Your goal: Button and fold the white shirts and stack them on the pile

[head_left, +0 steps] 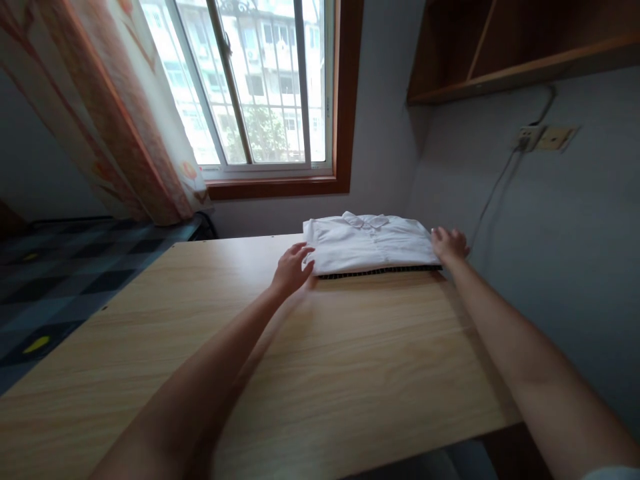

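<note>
A folded white collared shirt (370,241) lies at the far end of the wooden table (320,360), its collar toward the wall. Beneath its near edge shows a strip of dark patterned cloth (380,271). My left hand (294,268) is at the shirt's left edge, fingers spread and curved around the near left corner. Across from it, my right hand (450,245) is at the shirt's right edge with its fingers apart. Whether either hand presses on the cloth I cannot tell. Neither hand appears to grip anything.
A window (260,93) with a floral curtain (125,107) is beyond the table. To the left is a bed with a dark checked cover (45,287). A wooden shelf (525,63) overhangs on the right, above a wall socket (527,138) with a hanging cord.
</note>
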Motion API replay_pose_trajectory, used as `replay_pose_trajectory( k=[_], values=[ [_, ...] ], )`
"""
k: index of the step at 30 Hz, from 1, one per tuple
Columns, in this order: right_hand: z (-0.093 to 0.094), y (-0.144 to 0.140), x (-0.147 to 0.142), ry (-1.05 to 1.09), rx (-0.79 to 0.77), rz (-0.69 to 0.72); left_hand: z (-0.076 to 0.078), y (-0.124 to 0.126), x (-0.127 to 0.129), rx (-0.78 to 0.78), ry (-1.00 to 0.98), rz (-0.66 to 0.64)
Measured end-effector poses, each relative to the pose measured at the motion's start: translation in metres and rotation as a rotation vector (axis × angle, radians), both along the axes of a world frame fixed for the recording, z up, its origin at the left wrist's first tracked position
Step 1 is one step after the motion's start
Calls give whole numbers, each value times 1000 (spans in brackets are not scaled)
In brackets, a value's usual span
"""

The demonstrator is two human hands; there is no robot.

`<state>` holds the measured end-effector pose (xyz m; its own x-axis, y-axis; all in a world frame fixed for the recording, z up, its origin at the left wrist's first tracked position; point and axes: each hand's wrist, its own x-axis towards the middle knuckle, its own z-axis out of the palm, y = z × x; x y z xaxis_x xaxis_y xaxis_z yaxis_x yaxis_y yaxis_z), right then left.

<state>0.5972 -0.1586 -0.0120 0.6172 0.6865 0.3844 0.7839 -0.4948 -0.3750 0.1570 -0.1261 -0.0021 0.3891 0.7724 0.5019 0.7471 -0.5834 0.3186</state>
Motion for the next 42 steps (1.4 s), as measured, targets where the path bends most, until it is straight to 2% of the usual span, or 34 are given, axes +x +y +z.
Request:
replay_pose_trajectory(
  k=[2, 4, 6, 8, 10, 12, 16, 19, 23, 26, 34, 42],
  values=[
    [22, -9, -26, -33, 148, -9, 15, -16, -18, 83, -65, 29],
    [41, -22, -62, -79, 244, 88, 25, -32, -36, 127, -117, 79],
    [54, -40, -105, -117, 276, 218, 29, -48, -53, 112, -125, 142],
    [58, -61, -150, -154, 243, 379, 24, -63, -68, 33, -71, 193],
    [51, -80, -193, -175, 170, 540, 14, -76, -82, -79, 39, 210],
    [35, -94, -230, -190, 55, 695, 3, -87, -94, -168, 166, 214],
    [-5, -106, -276, -222, -77, 825, -13, -102, -108, -200, 314, 240],
    [-24, -108, -286, -178, -188, 855, -20, -108, -110, -227, 363, 226],
    [-29, -111, -285, -59, -385, 890, -26, -111, -107, -330, 463, 118],
    [-26, -112, -285, -51, -379, 882, -27, -111, -105, -344, 483, 78],
    [-25, -113, -285, -43, -339, 876, -26, -107, -106, -344, 493, 76],
    [-26, -113, -285, -50, -341, 873, -19, -100, -116, -369, 502, 11]
  ],
)
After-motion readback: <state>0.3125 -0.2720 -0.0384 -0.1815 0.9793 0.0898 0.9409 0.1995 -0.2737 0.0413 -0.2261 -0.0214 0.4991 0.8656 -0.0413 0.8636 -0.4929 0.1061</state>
